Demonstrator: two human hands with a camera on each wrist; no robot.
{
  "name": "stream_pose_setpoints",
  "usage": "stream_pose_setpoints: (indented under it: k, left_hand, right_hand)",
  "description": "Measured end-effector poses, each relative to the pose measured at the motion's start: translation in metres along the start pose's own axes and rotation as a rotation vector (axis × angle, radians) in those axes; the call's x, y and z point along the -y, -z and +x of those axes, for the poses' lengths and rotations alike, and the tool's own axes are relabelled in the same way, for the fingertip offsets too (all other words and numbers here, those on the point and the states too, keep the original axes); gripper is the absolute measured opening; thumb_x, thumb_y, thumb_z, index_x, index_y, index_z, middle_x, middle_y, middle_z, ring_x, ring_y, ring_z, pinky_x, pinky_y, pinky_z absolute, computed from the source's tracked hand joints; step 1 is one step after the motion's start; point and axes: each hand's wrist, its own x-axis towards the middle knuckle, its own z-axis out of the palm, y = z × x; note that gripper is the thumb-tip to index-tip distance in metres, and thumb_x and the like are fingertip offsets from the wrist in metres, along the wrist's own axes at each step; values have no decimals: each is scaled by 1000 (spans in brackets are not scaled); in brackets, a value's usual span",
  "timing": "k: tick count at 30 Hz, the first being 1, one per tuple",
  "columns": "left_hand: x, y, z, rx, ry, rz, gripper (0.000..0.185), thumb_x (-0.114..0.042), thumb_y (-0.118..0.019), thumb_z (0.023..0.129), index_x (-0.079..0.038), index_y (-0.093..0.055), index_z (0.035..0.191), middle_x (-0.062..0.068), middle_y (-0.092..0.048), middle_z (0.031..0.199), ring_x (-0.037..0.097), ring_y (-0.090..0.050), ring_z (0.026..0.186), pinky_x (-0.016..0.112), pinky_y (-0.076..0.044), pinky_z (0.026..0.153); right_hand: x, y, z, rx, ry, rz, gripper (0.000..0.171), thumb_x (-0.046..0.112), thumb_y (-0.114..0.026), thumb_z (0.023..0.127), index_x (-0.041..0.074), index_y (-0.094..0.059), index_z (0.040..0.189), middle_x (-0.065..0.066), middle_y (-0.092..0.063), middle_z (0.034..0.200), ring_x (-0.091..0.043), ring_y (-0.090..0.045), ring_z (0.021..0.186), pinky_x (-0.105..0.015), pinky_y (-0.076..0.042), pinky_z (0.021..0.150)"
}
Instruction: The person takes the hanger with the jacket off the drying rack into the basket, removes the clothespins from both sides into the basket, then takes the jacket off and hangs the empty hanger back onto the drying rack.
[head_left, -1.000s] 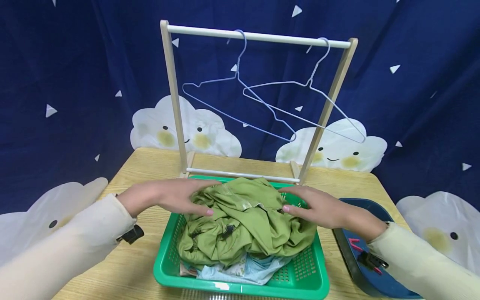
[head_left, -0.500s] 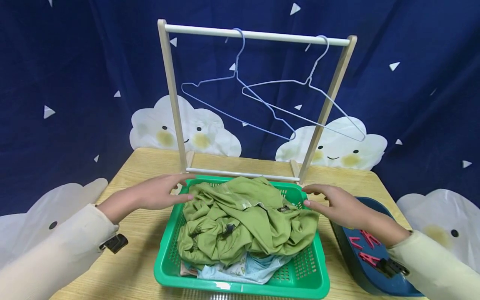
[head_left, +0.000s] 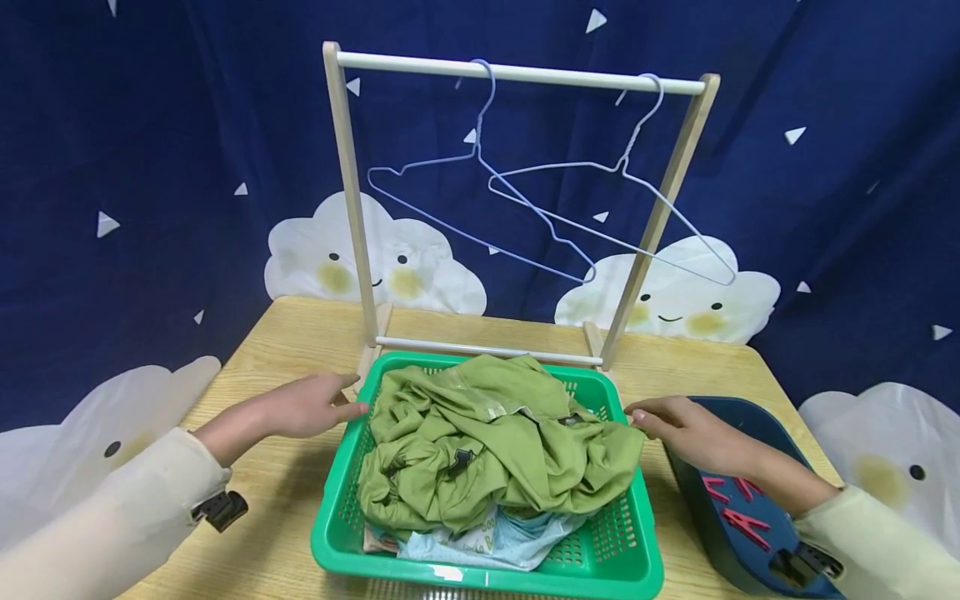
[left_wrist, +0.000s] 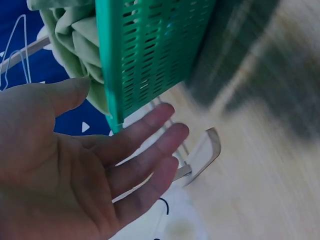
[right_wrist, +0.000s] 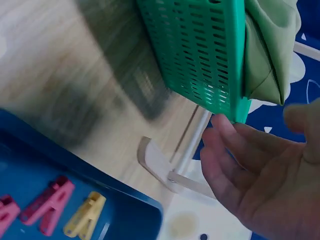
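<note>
A green plastic basket (head_left: 487, 577) holds a crumpled olive-green garment (head_left: 517, 450), with light-blue printed cloth (head_left: 517, 542) showing under it at the front. My left hand (head_left: 303, 406) is at the basket's left rim, thumb near the edge. In the left wrist view its fingers (left_wrist: 145, 167) spread loosely beside the slotted wall. On the opposite side, my right hand (head_left: 693, 429) is at the right rim. Its fingers (right_wrist: 220, 170) bend slightly near the basket's corner in the right wrist view. Neither hand grips anything; whether fingertips touch the basket, I cannot tell.
Behind the basket stands a wooden rack (head_left: 525, 73) bearing a blue hanger (head_left: 480, 242) and a white hanger (head_left: 600, 237). A dark blue bin (head_left: 720, 533) at the right holds pink clothespins (head_left: 745, 527) and a yellow clothespin (right_wrist: 86, 215). Wooden tabletop (head_left: 277, 483) lies around them.
Both hands have moved off the green garment, outward and then slightly down to the basket's left and right rims. The garment and basket stay in place.
</note>
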Motion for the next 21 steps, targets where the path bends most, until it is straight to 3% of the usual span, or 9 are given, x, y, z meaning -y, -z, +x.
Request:
stream_pose_setpoints:
  k: [2, 4, 9, 15, 21]
  left_hand:
    - [2, -2, 1, 14, -25, -58, 68, -27, -56, 104, 22, -33, 145, 35, -62, 130, 36, -72, 103, 45, -58, 84]
    - [4, -4, 2, 30, -45, -115, 65, -24, -56, 104, 21, -33, 146, 32, -66, 125, 33, -73, 94, 41, -57, 75]
    - [6, -7, 2, 38, -50, -207, 63, -19, -57, 104, 18, -31, 148, 16, -76, 102, 21, -69, 71, 36, -52, 71]
    - [8, -16, 5, 26, -3, -347, 57, -15, -55, 104, 15, -31, 146, 6, -62, 69, 15, -57, 60, 34, -49, 66]
    - [9, -21, 5, 42, 48, -451, 52, -15, -50, 106, 7, -26, 146, 0, -46, 64, 15, -46, 59, 35, -46, 66]
  right_hand:
    - [-5, 0, -1, 30, 8, 64, 45, 20, -39, 111, -12, -52, 138, -25, -67, 124, -20, -67, 95, -34, -55, 74]
    - [-9, -2, -2, 60, 8, 139, 44, 16, -39, 111, -15, -47, 141, -22, -70, 109, -14, -65, 84, -29, -52, 68]
    - [-17, -8, -1, 104, -2, 319, 52, 13, -47, 108, -20, -32, 146, -5, -63, 73, -9, -63, 69, -28, -54, 68]
    - [-21, -17, -1, 64, 36, 400, 53, 1, -49, 103, -23, -28, 145, 5, -51, 66, -5, -48, 61, -26, -48, 62]
    - [-24, -20, -1, 21, 57, 395, 52, -5, -48, 99, -24, -29, 144, 8, -43, 64, -2, -39, 57, -29, -39, 54]
